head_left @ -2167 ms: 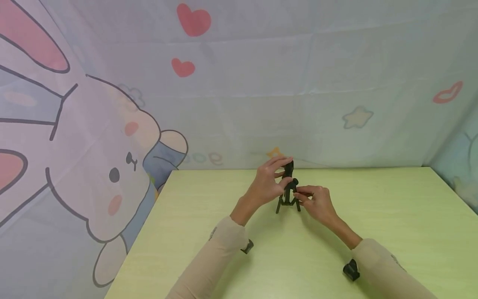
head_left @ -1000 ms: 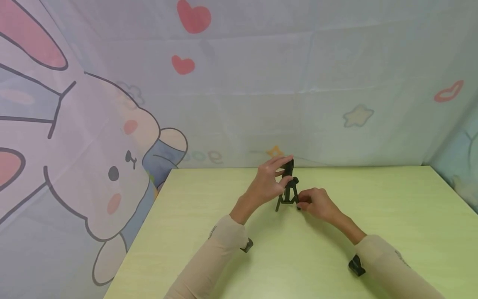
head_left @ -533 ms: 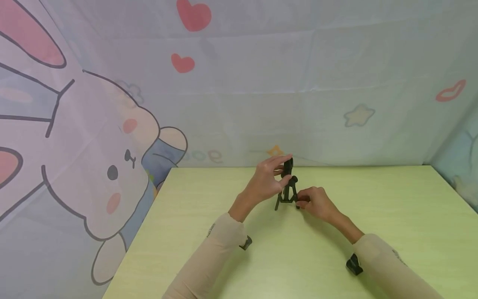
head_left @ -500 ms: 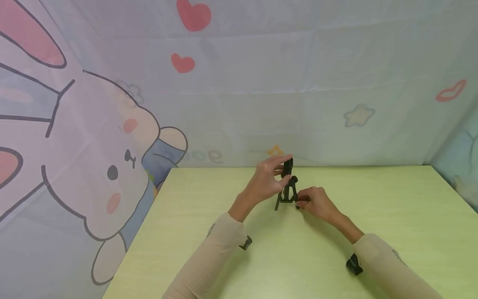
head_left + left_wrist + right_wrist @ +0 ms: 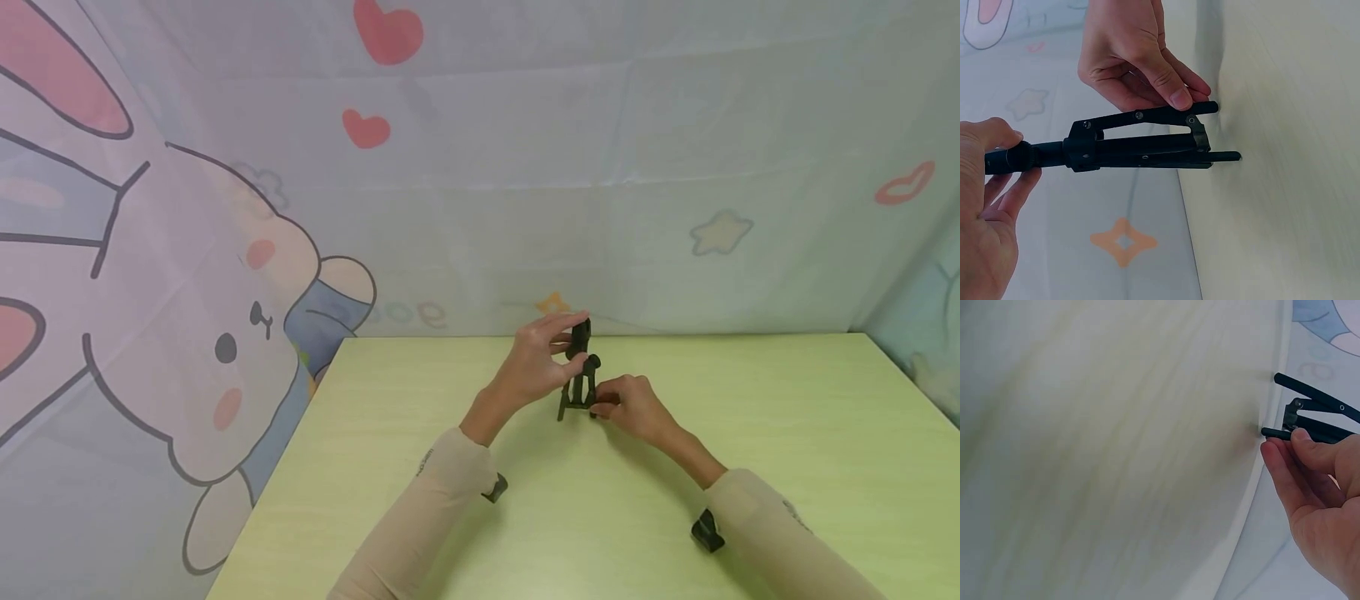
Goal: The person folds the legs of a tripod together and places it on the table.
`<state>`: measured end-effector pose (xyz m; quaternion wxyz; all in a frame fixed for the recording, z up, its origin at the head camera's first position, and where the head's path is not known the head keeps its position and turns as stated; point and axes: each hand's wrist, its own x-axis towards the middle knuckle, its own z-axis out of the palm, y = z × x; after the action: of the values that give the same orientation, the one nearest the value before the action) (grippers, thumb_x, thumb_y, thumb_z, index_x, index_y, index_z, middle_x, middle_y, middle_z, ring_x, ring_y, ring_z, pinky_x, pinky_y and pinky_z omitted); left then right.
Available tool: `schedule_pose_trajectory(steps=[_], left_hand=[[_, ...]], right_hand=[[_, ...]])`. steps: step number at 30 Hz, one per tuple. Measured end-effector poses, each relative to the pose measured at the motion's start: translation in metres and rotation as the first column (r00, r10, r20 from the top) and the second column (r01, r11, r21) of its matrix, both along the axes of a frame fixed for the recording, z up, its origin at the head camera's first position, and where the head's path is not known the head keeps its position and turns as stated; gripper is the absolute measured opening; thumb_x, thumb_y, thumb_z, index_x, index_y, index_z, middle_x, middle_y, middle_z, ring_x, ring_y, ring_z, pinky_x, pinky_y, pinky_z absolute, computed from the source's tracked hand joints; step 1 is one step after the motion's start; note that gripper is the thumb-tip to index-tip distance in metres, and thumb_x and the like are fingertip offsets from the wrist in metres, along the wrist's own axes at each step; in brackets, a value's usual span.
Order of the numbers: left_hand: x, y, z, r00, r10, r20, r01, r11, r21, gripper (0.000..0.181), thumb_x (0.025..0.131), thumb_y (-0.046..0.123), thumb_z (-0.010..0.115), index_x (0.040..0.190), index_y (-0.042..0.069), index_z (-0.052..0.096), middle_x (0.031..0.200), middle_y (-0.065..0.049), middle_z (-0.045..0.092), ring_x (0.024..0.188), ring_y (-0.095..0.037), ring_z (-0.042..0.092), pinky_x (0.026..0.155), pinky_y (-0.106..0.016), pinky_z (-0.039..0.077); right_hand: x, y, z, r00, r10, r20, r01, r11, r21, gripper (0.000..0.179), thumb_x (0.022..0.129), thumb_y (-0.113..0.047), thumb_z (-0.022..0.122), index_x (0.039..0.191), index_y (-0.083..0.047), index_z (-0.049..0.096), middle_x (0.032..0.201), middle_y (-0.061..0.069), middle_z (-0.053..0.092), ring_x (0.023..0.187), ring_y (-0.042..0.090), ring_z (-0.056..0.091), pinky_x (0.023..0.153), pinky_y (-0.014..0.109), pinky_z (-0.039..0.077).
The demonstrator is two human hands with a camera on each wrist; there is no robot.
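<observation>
A small black tripod [image 5: 577, 387] stands upright near the back of the table, its legs drawn partly in toward the centre post. My left hand [image 5: 525, 364] grips its upper part, thumb on one side and fingers on the other; the top is partly hidden by the fingers. In the left wrist view the tripod's [image 5: 1141, 147] braces and leg hinges show plainly. My right hand [image 5: 633, 410] pinches the lower end of one leg between thumb and fingers, seen close in the right wrist view, where the right hand [image 5: 1329, 487] covers part of that leg.
The pale yellow-green table [image 5: 420, 392] ends at a cloth backdrop [image 5: 487, 225] printed with hearts, a star and a rabbit. Dark wrist-camera mounts [image 5: 707, 531] show by each sleeve, close above the tabletop.
My right hand has slid down from the tripod's upper leg to its lower end. That leg has swung inward toward the centre post, narrowing the stance. My left hand stays on the upper part.
</observation>
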<state>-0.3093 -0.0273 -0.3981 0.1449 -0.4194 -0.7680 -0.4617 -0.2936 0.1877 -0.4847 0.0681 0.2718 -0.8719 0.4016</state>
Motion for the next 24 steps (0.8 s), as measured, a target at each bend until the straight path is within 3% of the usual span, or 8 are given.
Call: schedule_pose_trajectory(steps=[7, 15, 24], left_hand=[[0.001, -0.001, 0.0, 1.0, 0.008, 0.004, -0.008, 1.0, -0.006, 0.054, 0.09, -0.008, 0.074, 0.142, -0.003, 0.061, 0.133, -0.021, 0.062, 0.102, -0.033, 0.073, 0.09, -0.02, 0.059], [0.002, 0.0, 0.0, 1.0, -0.011, 0.0, 0.011, 1.0, -0.015, 0.053, 0.092, -0.009, 0.072, 0.143, -0.003, 0.058, 0.131, -0.021, 0.051, 0.105, -0.036, 0.071, 0.092, -0.022, 0.059], [0.002, 0.001, 0.001, 1.0, -0.015, -0.021, 0.015, 1.0, -0.024, 0.053, 0.092, -0.017, 0.065, 0.143, -0.002, 0.059, 0.131, -0.018, 0.055, 0.107, -0.032, 0.069, 0.097, -0.024, 0.058]], right_hand=[[-0.002, 0.0, -0.002, 1.0, -0.007, 0.009, 0.007, 1.0, 0.007, 0.011, 0.089, 0.006, 0.077, 0.081, -0.001, 0.077, 0.077, 0.007, 0.076, 0.069, 0.016, 0.072, 0.059, 0.022, 0.057], [-0.002, 0.005, -0.001, 0.999, 0.02, 0.044, -0.021, 0.999, 0.03, 0.005, 0.091, -0.001, 0.078, 0.087, -0.004, 0.077, 0.078, 0.001, 0.075, 0.069, 0.01, 0.07, 0.059, 0.022, 0.055], [0.0, 0.017, 0.001, 0.998, 0.018, 0.057, -0.02, 0.999, 0.043, 0.006, 0.09, -0.001, 0.079, 0.095, -0.003, 0.077, 0.083, 0.002, 0.076, 0.076, 0.014, 0.072, 0.066, 0.025, 0.058]])
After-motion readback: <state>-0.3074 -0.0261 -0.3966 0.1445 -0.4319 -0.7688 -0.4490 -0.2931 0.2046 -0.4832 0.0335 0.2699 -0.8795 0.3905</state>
